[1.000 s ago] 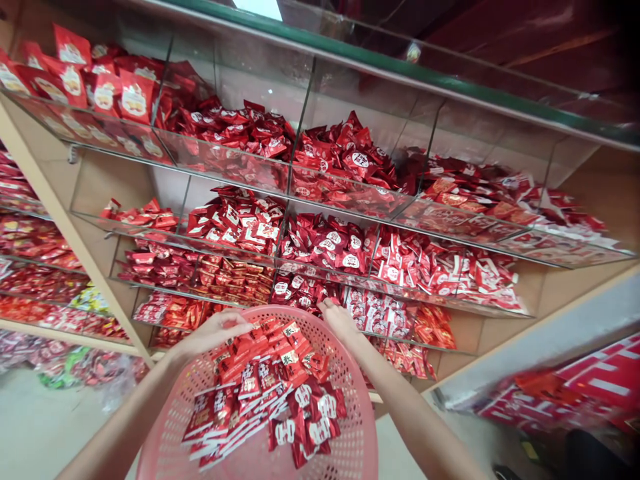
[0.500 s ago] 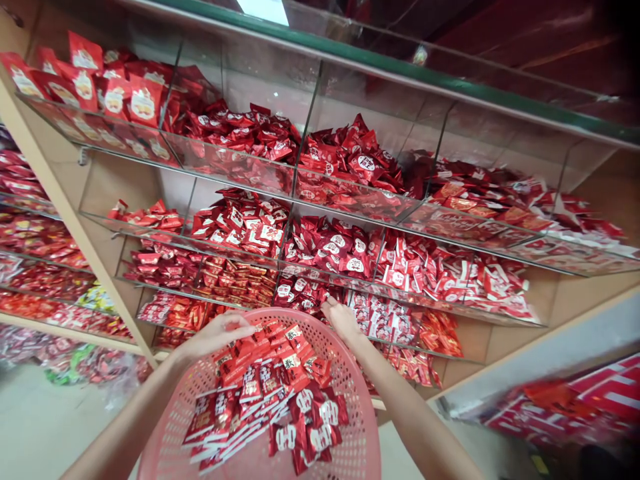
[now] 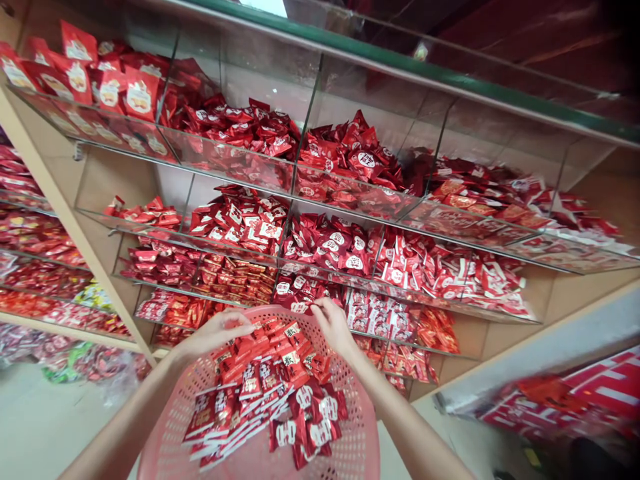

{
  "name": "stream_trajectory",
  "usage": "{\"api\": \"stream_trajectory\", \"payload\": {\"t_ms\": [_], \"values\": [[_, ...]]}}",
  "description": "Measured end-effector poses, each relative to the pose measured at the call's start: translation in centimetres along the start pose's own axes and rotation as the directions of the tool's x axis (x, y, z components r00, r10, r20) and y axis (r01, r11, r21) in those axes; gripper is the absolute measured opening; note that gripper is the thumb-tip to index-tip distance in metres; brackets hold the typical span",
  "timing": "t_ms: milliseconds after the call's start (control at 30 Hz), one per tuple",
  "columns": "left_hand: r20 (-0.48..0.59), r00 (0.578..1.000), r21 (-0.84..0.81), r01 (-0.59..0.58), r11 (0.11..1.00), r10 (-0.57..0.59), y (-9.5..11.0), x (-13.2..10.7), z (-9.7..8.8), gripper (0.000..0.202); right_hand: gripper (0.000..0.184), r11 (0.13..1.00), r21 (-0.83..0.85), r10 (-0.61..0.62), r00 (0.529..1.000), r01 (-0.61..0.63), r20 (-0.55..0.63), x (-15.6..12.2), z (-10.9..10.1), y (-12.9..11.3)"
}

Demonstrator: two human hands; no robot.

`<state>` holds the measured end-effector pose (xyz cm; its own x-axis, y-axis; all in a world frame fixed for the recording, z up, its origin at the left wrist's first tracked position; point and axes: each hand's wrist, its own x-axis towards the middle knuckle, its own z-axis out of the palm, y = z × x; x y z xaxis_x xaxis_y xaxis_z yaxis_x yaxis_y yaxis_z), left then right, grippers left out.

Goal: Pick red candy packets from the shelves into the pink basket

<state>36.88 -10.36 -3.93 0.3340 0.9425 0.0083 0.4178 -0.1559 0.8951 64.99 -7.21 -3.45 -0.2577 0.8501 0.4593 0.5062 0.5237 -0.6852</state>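
A pink perforated plastic basket [image 3: 367, 427] is in front of me, tilted against the shelves. In it lie orange-red packets [image 3: 293, 360], lollipops in red wrappers with white sticks [image 3: 250, 417], and dark red packets with white labels [image 3: 320, 433]. My left hand [image 3: 220, 333] reaches over the basket's left rim, fingers loosely stretched and apart above the orange-red packets. At the basket's far rim, my right hand [image 3: 333, 327] has its fingers pinched at the edge of a dark red candy packet [image 3: 300, 307], by a shelf bin of similar packets [image 3: 290, 285].
Glass-fronted shelves [image 3: 350, 207] hold red candy packets in divided bins. A wooden upright [image 3: 75, 227] separates them from more shelves at left. Plastic bags of goods [image 3: 90, 367] lie on the floor there. A red and white printed package [image 3: 565, 393] is at lower right.
My right hand has drawn slightly back and left from the shelf bin towards the basket rim, and a white-labelled packet now shows at its fingertips. My left hand has barely moved.
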Motion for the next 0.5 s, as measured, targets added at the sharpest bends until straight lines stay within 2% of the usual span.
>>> {"api": "stream_trajectory", "payload": {"t_ms": [133,233,333,500], "values": [[0.035,0.999,-0.091,-0.007,0.996,0.010,0.1,0.0,0.0,0.033,0.025,0.985,0.159,0.056,0.994,-0.071,0.096,-1.6,2.3,-2.6],[-0.018,0.999,-0.027,0.031,0.999,-0.032,-0.6,0.2,-0.1,0.035,0.025,0.979,0.192,0.038,0.985,-0.071,0.169,-2.4,3.8,-3.9],[-0.024,0.999,0.024,0.035,0.999,-0.034,-1.3,0.4,-0.2,0.032,0.023,0.980,0.187,0.030,0.976,-0.072,0.218,-2.7,4.9,-4.3],[-0.006,1.000,0.012,-0.004,1.000,0.004,-1.3,0.3,-0.4,0.028,0.021,0.977,0.184,0.061,0.972,-0.104,0.226,-2.8,5.9,-3.7]]}}
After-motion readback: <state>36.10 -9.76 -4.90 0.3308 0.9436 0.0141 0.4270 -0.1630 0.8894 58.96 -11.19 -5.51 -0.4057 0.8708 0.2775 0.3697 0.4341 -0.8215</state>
